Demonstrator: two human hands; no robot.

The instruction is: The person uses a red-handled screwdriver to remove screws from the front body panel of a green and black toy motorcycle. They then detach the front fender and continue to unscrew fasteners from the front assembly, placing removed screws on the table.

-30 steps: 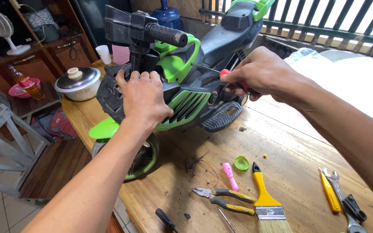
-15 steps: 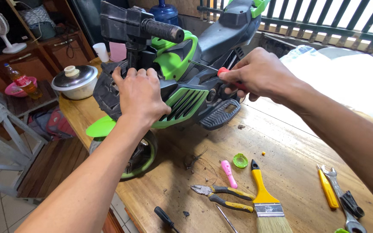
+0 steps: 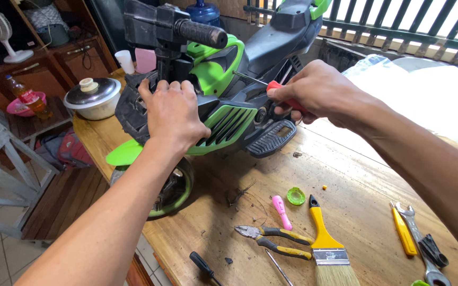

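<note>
Screwdriver work on a green and black toy motorbike (image 3: 223,111) standing on the wooden worktop (image 3: 356,180).

Left hand (image 3: 173,114) spread flat on the bike's side panel, fingers open, pressing to steady it. Right hand (image 3: 314,92) closed around a red-handled screwdriver (image 3: 271,87), shaft angled into the bodywork beneath the green fairing. Probably mid-turn on a fairing screw; calls for firm downward pressure and a straight shaft. Pliers (image 3: 274,241), paintbrush (image 3: 327,249) and spanner (image 3: 420,238) lying nearby.

Green-black toy motorbike (image 3: 223,106), red-handled screwdriver (image 3: 271,87)
</note>
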